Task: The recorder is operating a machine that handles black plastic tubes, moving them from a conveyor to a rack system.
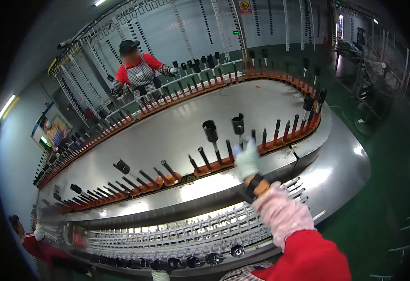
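Observation:
My right hand (247, 160), in a pale glove with a dark band at the wrist, reaches over the near edge of the metal table. It is at the stem of a black cup-shaped part (238, 124). Its fingers are smeared, so whether they grip the stem is unclear. A second black cup-shaped part (209, 130) stands upright on a post just to the left. At the bottom edge, part of my gloved left hand (160, 276) shows against a row of black cup-shaped parts (195, 262). Its fingers are hidden.
Red-based posts (287, 128) line the rim of the long oval metal table (177, 119), several bearing black parts. Near me lies a rack of pale metal rods (167, 235). A co-worker (139, 70) stands across the table; others (55, 133) are at the left.

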A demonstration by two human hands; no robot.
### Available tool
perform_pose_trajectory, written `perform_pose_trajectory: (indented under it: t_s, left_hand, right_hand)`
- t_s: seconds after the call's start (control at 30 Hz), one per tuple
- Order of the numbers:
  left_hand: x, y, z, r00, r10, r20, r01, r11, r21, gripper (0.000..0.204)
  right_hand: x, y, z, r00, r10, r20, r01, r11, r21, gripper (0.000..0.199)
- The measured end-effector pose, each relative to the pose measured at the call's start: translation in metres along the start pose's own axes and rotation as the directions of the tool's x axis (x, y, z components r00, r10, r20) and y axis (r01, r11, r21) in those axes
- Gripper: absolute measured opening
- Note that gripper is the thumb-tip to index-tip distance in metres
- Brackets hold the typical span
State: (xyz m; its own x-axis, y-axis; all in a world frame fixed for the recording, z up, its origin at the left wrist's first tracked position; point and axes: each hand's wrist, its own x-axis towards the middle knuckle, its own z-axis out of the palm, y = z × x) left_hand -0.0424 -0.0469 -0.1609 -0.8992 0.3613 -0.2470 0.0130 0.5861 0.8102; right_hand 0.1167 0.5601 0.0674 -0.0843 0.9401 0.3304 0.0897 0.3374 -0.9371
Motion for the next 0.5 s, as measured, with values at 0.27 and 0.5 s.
perform_pose_trajectory:
  t_s: [0.27, 0.5]
  left_hand:
    - [-0.022, 0.046, -0.003, 0.950, 0.312, -0.028, -0.274, 0.870, 0.410, 0.014]
    - [-0.032, 0.061, -0.005, 0.992, 0.123, -0.032, -0.098, 0.899, 0.426, 0.015]
  right_hand:
    - [-0.003, -0.045, 0.101, 0.896, 0.055, 0.440, 0.058, 0.969, -0.240, 0.033]
    - [-0.012, -0.055, 0.143, 0.853, -0.018, 0.522, 0.007, 1.000, 0.023, 0.022]
